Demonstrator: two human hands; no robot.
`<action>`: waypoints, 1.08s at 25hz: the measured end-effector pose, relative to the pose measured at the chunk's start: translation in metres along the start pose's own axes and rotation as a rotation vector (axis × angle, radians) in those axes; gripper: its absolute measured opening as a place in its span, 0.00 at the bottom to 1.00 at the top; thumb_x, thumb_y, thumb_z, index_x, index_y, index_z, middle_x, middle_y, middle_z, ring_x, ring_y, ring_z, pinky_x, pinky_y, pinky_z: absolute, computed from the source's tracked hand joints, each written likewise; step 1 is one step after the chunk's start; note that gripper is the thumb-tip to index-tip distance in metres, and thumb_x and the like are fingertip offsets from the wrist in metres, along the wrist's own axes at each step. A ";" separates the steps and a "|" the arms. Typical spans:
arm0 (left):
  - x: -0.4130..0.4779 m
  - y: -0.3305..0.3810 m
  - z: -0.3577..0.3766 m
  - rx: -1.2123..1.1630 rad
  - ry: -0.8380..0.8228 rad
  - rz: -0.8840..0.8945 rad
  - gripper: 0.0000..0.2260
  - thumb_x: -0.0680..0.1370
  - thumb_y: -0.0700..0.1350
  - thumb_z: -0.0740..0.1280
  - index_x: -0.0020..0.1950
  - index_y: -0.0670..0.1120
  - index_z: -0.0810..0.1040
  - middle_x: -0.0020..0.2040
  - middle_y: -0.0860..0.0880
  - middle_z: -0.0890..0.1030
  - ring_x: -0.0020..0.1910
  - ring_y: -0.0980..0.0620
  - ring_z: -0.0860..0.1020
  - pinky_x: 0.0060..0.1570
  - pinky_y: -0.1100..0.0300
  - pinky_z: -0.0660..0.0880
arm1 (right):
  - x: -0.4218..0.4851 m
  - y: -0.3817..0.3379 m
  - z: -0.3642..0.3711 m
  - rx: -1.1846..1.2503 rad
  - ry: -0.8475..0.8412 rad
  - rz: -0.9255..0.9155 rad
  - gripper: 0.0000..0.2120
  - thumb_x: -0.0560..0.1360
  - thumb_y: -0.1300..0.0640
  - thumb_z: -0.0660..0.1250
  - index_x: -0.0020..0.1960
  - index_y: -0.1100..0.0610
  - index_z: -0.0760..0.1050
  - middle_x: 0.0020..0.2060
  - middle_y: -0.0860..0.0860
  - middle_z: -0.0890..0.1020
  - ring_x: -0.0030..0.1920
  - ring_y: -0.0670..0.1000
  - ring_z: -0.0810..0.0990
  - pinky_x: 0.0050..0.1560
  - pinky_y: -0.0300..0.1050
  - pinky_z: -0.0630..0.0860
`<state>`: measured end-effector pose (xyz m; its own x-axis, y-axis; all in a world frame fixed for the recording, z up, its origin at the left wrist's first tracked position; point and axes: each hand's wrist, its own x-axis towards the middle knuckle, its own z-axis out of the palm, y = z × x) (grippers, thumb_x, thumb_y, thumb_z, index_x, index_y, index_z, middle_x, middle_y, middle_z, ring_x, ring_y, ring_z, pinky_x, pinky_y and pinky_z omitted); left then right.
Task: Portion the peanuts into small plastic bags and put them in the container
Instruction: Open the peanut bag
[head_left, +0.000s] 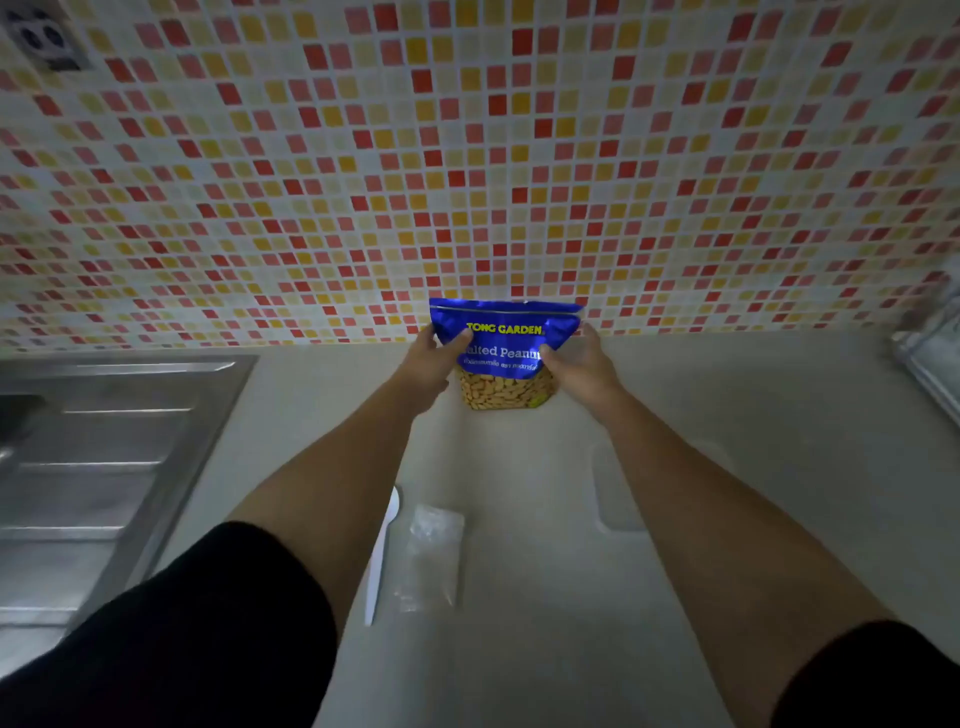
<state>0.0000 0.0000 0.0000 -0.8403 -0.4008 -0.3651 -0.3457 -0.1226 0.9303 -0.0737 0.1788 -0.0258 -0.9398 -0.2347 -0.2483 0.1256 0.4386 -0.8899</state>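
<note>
A blue bag of salted peanuts stands upright on the counter against the tiled wall, with a clear window showing nuts at its base. My left hand grips its left side, thumb across the front. My right hand grips its right side. Nearer to me lie small clear plastic bags flat on the counter, with a white plastic spoon just left of them. A clear shallow container sits partly hidden under my right forearm.
A steel sink drainboard fills the left side. At the far right edge sits a white rack or tray. The beige counter runs from the wall toward me. A power socket is on the wall, top left.
</note>
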 end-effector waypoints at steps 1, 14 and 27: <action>0.003 0.002 0.004 -0.049 -0.007 -0.008 0.24 0.78 0.48 0.65 0.71 0.47 0.61 0.68 0.50 0.68 0.65 0.50 0.68 0.65 0.43 0.63 | 0.005 0.000 0.004 0.066 0.011 -0.044 0.34 0.73 0.50 0.68 0.73 0.57 0.57 0.69 0.57 0.69 0.68 0.58 0.69 0.69 0.58 0.66; -0.037 -0.030 -0.011 -0.133 -0.072 0.093 0.13 0.80 0.43 0.60 0.65 0.47 0.66 0.65 0.45 0.74 0.58 0.46 0.77 0.51 0.53 0.79 | -0.048 0.027 0.005 0.024 0.079 -0.278 0.12 0.74 0.61 0.67 0.54 0.63 0.68 0.51 0.59 0.80 0.51 0.56 0.80 0.54 0.52 0.75; -0.091 -0.050 -0.017 0.031 -0.054 0.155 0.14 0.79 0.47 0.62 0.64 0.48 0.68 0.58 0.53 0.75 0.55 0.58 0.76 0.38 0.71 0.77 | -0.085 0.054 0.004 0.136 0.033 -0.259 0.21 0.73 0.55 0.69 0.61 0.60 0.67 0.58 0.50 0.75 0.59 0.48 0.77 0.60 0.55 0.76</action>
<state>0.1009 0.0273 -0.0122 -0.9052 -0.3636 -0.2198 -0.2225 -0.0351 0.9743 0.0144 0.2192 -0.0536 -0.9556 -0.2945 0.0043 -0.0804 0.2468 -0.9657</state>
